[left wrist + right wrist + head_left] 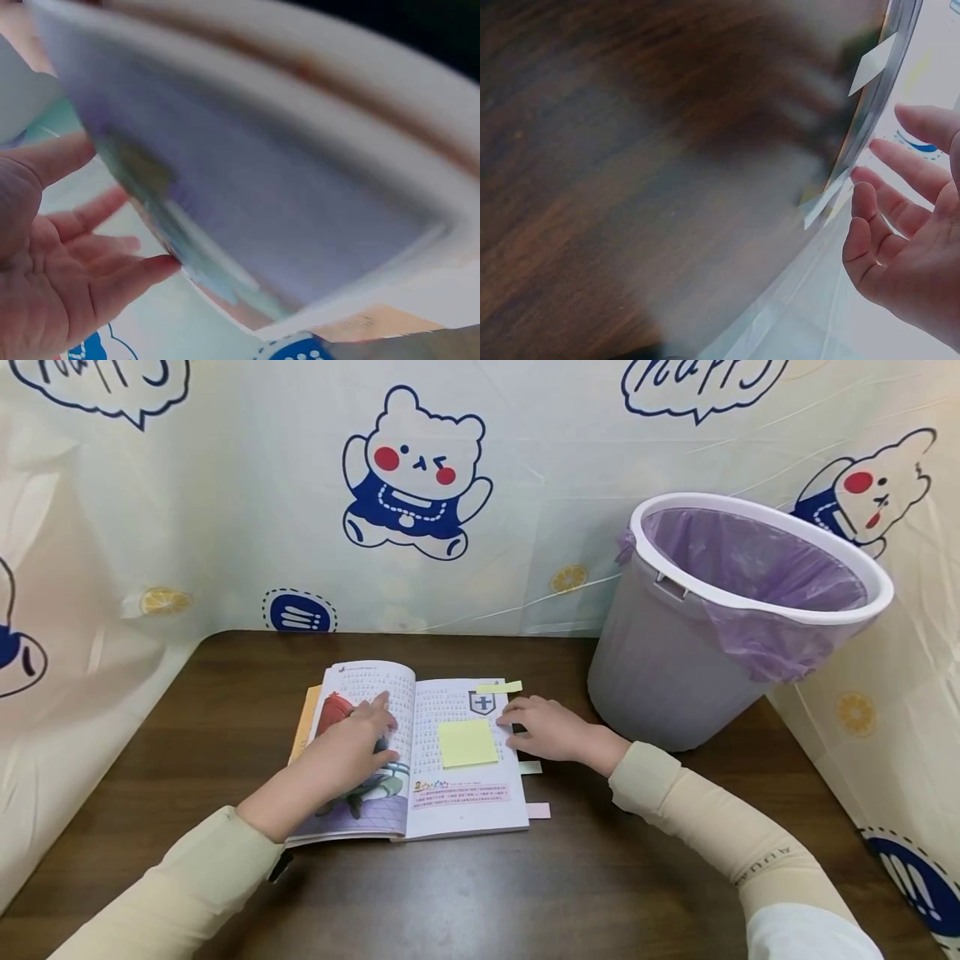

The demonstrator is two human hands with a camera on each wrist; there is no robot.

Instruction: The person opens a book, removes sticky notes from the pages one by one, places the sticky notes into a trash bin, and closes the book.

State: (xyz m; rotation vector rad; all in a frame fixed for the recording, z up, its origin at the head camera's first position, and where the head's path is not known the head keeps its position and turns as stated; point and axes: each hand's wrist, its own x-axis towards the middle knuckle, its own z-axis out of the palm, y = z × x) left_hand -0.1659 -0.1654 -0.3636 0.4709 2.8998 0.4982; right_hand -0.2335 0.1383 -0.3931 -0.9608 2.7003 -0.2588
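Note:
An open book [450, 814] lies on the brown table, its left page illustrated and its right page mostly printed text. A yellow sticky note [468, 743] is on the right page. My left hand [348, 747] rests on the left page with its fingers spread; the left wrist view shows this hand [82, 247] with its fingertips against the page. At the book's right edge is my right hand [551, 727], fingertips touching the page margin. In the right wrist view this hand [911, 217] has loosely bent fingers with nothing gripped.
Yellow, green and pink tabs [538, 811] stick out from the book's right side. A grey bin [660, 652] with a white rim and purple liner stands at the table's back right. A patterned curtain [525, 468] hangs behind the table [480, 902].

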